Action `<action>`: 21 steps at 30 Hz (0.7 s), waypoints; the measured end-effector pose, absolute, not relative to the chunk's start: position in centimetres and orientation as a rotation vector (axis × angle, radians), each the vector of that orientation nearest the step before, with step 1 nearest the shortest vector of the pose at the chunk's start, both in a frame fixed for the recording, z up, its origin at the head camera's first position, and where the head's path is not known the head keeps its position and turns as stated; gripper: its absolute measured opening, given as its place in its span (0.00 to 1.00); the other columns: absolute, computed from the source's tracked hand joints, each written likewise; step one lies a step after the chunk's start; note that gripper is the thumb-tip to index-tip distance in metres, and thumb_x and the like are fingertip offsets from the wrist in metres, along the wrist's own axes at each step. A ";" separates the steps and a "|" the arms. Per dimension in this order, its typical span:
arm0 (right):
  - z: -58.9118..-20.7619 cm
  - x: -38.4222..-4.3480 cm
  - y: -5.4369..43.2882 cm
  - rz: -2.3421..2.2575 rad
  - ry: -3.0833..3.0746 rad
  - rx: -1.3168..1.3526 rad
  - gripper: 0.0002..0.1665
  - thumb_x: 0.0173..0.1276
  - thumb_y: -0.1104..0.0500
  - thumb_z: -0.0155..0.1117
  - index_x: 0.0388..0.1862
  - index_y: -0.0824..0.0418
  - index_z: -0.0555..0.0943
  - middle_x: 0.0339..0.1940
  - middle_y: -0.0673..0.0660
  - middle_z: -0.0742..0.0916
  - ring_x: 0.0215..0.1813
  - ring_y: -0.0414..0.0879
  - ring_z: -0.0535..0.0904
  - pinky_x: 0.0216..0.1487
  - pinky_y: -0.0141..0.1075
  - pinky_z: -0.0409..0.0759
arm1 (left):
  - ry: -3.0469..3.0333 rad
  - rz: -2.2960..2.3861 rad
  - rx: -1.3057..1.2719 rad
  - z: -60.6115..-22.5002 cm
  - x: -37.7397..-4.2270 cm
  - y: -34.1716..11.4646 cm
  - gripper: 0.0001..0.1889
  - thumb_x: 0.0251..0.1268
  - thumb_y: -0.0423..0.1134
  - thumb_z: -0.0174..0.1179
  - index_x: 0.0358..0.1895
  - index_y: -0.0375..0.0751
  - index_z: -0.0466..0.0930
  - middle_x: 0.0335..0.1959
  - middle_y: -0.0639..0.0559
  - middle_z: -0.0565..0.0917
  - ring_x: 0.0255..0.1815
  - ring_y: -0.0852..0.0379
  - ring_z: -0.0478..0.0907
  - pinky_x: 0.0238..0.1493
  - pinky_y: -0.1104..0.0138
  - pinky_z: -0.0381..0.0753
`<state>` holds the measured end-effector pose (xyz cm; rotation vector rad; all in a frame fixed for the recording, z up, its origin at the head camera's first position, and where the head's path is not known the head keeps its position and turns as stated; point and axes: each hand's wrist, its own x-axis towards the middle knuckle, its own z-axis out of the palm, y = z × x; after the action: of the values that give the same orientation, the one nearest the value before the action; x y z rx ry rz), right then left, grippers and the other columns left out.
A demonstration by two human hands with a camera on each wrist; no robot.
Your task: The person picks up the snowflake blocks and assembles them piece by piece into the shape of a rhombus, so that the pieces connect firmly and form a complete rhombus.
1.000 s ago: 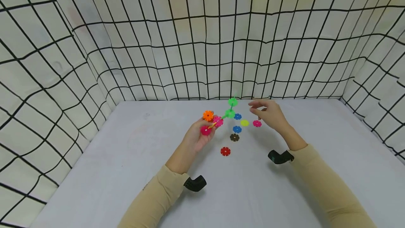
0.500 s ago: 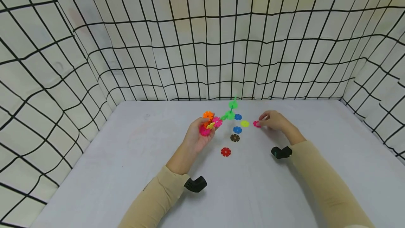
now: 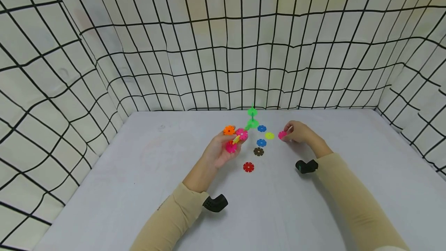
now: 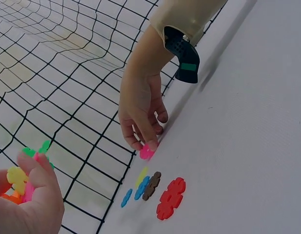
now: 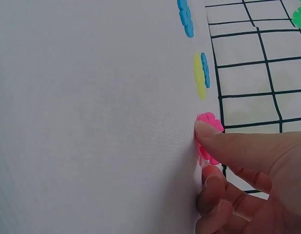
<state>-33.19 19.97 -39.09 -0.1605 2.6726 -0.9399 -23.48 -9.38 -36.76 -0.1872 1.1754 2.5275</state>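
Observation:
My left hand (image 3: pixel 215 152) holds up a chain of interlocking snowflake discs. Orange (image 3: pixel 229 129), pink (image 3: pixel 242 134), yellow (image 4: pixel 17 179) and green (image 3: pixel 252 123) pieces are joined in it, the green ones reaching toward the back. Fingers cover part of the chain. On the right, my right hand (image 3: pixel 300 133) pinches a loose pink snowflake disc (image 5: pixel 210 121) between thumb and fingers, low at the tabletop. In the right wrist view the thumb lies across the disc's face, and the other fingers curl beneath.
Loose discs lie between the hands: two blue (image 3: pixel 261 142), a yellow (image 3: pixel 270 136), a brown (image 3: pixel 258 151) and, nearer, a red one (image 3: pixel 248 167). Black-lined white panels (image 3: pixel 240 49) wall the white table (image 3: pixel 139 189) at the back and sides. Each sleeve carries a black wrist mount (image 3: pixel 215 203).
My right hand has come down from above the table and now pinches the pink disc, slightly tilted up. The left hand has turned the chain a little, shifting its green end.

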 end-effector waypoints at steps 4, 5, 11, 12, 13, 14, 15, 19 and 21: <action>-39.0 -33.2 19.8 -0.964 2.664 -0.150 0.20 0.69 0.62 0.70 0.53 0.68 0.73 0.44 0.63 0.78 0.40 0.51 0.74 0.40 0.37 0.75 | 1.181 2.536 -0.209 -36.7 -23.3 -9.4 0.30 0.77 0.33 0.43 0.80 0.41 0.53 0.72 0.39 0.64 0.54 0.51 0.76 0.34 0.77 0.79; -39.0 -33.1 19.8 -0.966 2.665 -0.155 0.20 0.69 0.62 0.70 0.53 0.68 0.73 0.44 0.63 0.78 0.40 0.51 0.74 0.40 0.37 0.75 | 1.195 2.535 -0.216 -36.7 -23.3 -9.4 0.30 0.76 0.33 0.43 0.80 0.41 0.52 0.72 0.39 0.64 0.53 0.51 0.76 0.33 0.78 0.78; -39.1 -32.9 19.8 -1.007 2.689 -0.211 0.15 0.71 0.64 0.67 0.50 0.67 0.73 0.40 0.61 0.80 0.36 0.48 0.75 0.37 0.35 0.76 | 1.299 2.525 -0.209 -36.9 -23.3 -9.4 0.27 0.74 0.33 0.42 0.75 0.40 0.53 0.67 0.40 0.64 0.41 0.57 0.76 0.29 0.78 0.74; -39.2 -32.8 19.8 -1.018 2.696 -0.217 0.13 0.71 0.64 0.65 0.50 0.67 0.74 0.39 0.60 0.80 0.35 0.47 0.76 0.37 0.35 0.76 | 1.309 2.528 -0.208 -36.9 -23.3 -9.3 0.25 0.74 0.33 0.42 0.72 0.40 0.55 0.65 0.41 0.65 0.39 0.58 0.76 0.28 0.78 0.74; -39.3 -32.8 19.8 -1.033 2.700 -0.226 0.12 0.72 0.64 0.64 0.49 0.67 0.74 0.38 0.59 0.80 0.34 0.46 0.76 0.36 0.35 0.76 | 1.311 2.532 -0.206 -36.9 -23.3 -9.3 0.22 0.74 0.33 0.42 0.68 0.40 0.57 0.62 0.42 0.66 0.37 0.58 0.75 0.27 0.78 0.72; -39.3 -32.7 19.8 -1.050 2.704 -0.235 0.11 0.73 0.64 0.63 0.49 0.67 0.74 0.37 0.59 0.81 0.33 0.46 0.76 0.35 0.34 0.76 | 1.313 2.536 -0.204 -36.9 -23.4 -9.3 0.18 0.73 0.34 0.42 0.63 0.40 0.59 0.59 0.43 0.67 0.35 0.59 0.75 0.26 0.78 0.70; -39.3 -32.6 19.8 -1.062 2.708 -0.234 0.10 0.73 0.64 0.62 0.50 0.67 0.75 0.37 0.59 0.81 0.33 0.45 0.76 0.35 0.34 0.75 | 1.313 2.540 -0.203 -36.9 -23.4 -9.3 0.14 0.73 0.34 0.42 0.58 0.41 0.60 0.55 0.44 0.68 0.33 0.59 0.74 0.25 0.78 0.69; -39.3 -32.3 19.9 -1.134 2.722 -0.202 0.12 0.74 0.63 0.61 0.52 0.68 0.76 0.37 0.59 0.84 0.31 0.44 0.78 0.34 0.35 0.75 | 1.310 2.545 -0.198 -36.7 -23.5 -9.2 0.06 0.72 0.34 0.42 0.48 0.43 0.61 0.47 0.46 0.69 0.31 0.60 0.72 0.22 0.79 0.64; -39.0 -31.9 19.8 -1.196 2.723 -0.189 0.14 0.75 0.63 0.62 0.54 0.69 0.75 0.39 0.60 0.85 0.32 0.45 0.78 0.35 0.36 0.75 | 1.327 2.538 -0.195 -36.6 -23.4 -9.1 0.06 0.73 0.36 0.41 0.48 0.43 0.61 0.46 0.47 0.69 0.31 0.60 0.71 0.22 0.79 0.64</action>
<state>-31.93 19.80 -38.99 -0.1892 2.7230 -1.1964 -23.44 -9.14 -36.59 -0.1949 1.3267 2.5383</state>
